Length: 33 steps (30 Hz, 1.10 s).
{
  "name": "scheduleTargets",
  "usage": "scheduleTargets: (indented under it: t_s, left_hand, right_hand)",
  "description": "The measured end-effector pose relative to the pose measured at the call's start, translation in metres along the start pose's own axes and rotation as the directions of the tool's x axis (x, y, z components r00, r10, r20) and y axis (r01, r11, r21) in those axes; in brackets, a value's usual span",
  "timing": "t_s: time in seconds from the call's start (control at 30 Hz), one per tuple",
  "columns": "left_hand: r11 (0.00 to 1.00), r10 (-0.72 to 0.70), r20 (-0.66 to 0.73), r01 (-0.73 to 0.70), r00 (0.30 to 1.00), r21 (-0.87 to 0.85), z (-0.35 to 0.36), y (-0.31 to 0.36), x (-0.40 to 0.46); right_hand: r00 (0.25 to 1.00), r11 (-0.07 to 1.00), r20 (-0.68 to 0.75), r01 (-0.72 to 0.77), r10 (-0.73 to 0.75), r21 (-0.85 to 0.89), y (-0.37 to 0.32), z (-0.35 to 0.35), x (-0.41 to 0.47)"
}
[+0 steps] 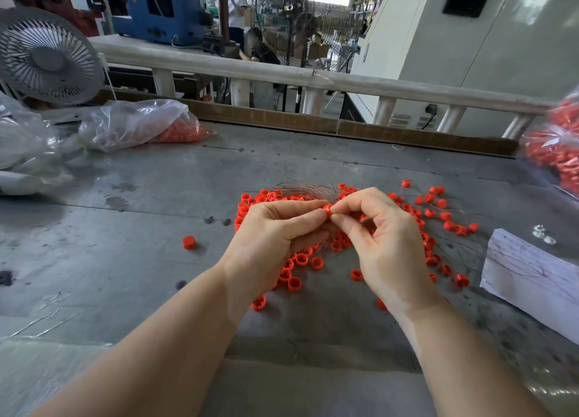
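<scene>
Red cap (pixel 327 211) pinched between left grip (pixel 269 241) and right grip (pixel 388 244), fingers of both curled onto it.

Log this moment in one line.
left hand: pinches red cap | right hand: pinches same cap | loose caps, wire bundle: on table
</scene>
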State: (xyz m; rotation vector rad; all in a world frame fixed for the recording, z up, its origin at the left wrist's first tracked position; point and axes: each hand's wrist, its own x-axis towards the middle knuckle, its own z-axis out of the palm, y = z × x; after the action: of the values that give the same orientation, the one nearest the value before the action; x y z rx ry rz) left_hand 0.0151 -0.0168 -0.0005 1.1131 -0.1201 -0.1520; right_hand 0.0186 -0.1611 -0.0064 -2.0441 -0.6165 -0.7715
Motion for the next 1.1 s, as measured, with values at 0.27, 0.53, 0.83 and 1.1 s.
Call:
scheduleTargets:
  t_s: [0.27,0.53,0.83,1.1]
  left_hand:
    - [1.000,-0.009,-0.014,0.009,1.000,-0.020,-0.0008,-0.0024,0.0016]
    - [0.999,-0.009,0.015,0.010,1.000,-0.032,-0.0024,-0.0026,0.0020]
    - [0.999,0.026,0.055,-0.023,0.998,-0.047,-0.0030,-0.0039,0.0025]
    - [0.993,0.117,0.018,-0.116,0.993,-0.017,-0.0021,-0.0056,0.0023]
  right_hand:
    - [1.000,1.000,0.007,0.011,-0.011,-0.011,0.0001,0.0009,-0.0002]
    - [0.999,0.999,0.016,0.032,-0.032,-0.036,-0.0011,-0.0007,-0.0001]
    - [0.997,0.996,0.005,0.081,-0.081,-0.026,-0.0028,-0.0036,0.0011]
    - [0.996,0.995,-0.037,0.077,-0.079,-0.059,-0.0037,-0.0002,0.0001]
